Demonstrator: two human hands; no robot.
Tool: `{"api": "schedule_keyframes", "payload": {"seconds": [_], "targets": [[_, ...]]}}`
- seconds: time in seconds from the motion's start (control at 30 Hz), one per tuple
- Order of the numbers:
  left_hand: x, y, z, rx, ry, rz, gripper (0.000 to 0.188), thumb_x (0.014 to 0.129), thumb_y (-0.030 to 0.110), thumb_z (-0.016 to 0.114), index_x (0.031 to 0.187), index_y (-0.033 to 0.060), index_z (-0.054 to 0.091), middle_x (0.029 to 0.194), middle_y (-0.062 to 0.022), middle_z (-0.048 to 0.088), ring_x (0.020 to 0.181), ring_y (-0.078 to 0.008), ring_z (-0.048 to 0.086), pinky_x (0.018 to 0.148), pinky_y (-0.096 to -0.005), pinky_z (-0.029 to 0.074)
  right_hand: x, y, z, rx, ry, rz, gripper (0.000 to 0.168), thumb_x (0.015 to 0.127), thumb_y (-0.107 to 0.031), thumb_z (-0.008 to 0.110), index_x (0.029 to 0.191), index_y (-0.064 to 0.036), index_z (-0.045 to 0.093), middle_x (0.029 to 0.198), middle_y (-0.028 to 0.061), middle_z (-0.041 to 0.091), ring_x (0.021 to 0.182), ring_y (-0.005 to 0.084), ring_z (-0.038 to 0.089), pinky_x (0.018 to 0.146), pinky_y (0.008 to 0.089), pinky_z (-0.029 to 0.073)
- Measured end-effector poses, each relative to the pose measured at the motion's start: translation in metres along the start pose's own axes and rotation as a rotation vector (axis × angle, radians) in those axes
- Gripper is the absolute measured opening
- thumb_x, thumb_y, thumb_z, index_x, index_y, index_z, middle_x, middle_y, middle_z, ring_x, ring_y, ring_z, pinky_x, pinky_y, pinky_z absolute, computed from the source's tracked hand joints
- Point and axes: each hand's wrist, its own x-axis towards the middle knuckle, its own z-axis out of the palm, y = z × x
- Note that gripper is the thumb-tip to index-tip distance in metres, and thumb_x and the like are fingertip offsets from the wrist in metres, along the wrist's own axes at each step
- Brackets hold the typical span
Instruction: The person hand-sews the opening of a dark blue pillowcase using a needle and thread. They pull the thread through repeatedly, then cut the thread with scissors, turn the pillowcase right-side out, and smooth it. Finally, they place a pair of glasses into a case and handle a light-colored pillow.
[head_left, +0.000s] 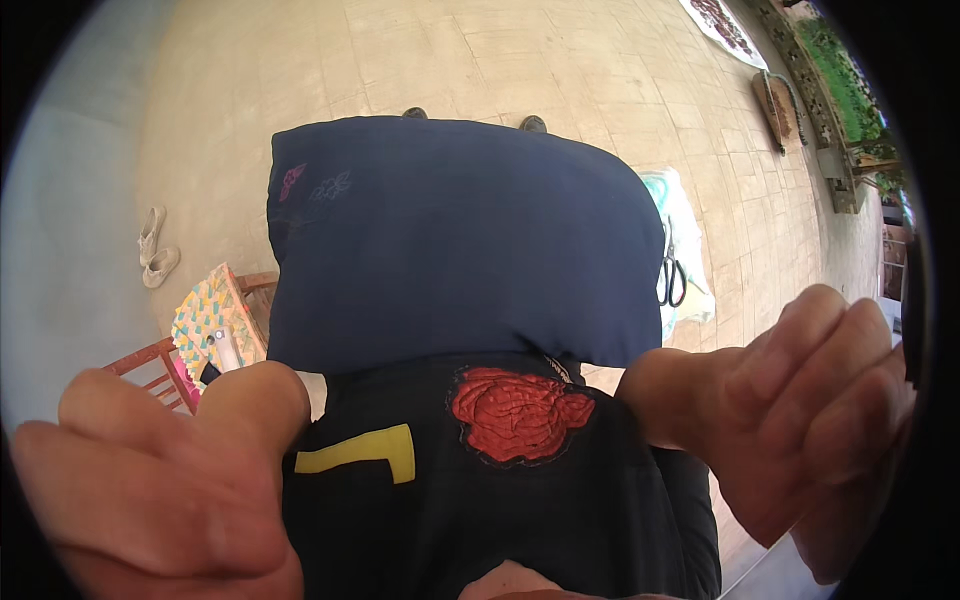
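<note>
My left hand (172, 480) is raised close to the camera at the lower left, its fingers curled in. At the lower right my right hand (795, 412) is also held up, with fingers bent into the palm. Nothing shows between the fingers of either hand, though the palms are hidden. Between and beyond them, a dark navy cloth (465, 240) spreads over my lap. Near its far left corner it bears a pink embroidered flower (291, 182) and a pale outlined flower (331, 187). My black top (480, 517) carries a red rose appliqué (521, 412) and a yellow patch (367, 450).
On the right, black-handled scissors (671, 277) lie on a white and teal plastic bag (686, 225). A wooden chair (154, 367) and patterned cloth (202, 307) with small items stand left. Pale shoes (157, 247) rest on the tiled floor (360, 67). A basket-like scoop (778, 112) is far right.
</note>
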Motion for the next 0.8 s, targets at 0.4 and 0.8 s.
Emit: {"api": "schedule_keyframes", "payload": {"seconds": [0.4, 0.8], "targets": [[-0.084, -0.154, -0.011, -0.298, 0.067, -0.976, 0.032, 0.104, 0.022, 0.049, 0.124, -0.0016, 0.058, 0.101, -0.0119, 0.068, 0.081, -0.0166, 0.068, 0.073, -0.029, 0.058, -0.082, 0.139, 0.012, -0.171, 0.459, 0.914, 0.022, 0.097, -0.019, 0.063, 0.109, -0.001, 0.067, 0.086, 0.0026, 0.065, 0.073, 0.0092, 0.06, 0.069, 0.022, 0.05], [-0.133, -0.147, -0.028, -0.635, 0.084, -1.044, 0.042, 0.101, 0.02, 0.055, 0.135, -0.0049, 0.052, 0.119, -0.0142, 0.062, 0.092, -0.0191, 0.066, 0.084, -0.032, 0.055, -0.12, 0.164, 0.023, -0.098, 0.173, 0.961, 0.031, 0.1, -0.017, 0.057, 0.125, 0.0, 0.064, 0.104, 0.006, 0.066, 0.088, 0.0122, 0.062, 0.077, 0.025, 0.05]]}}
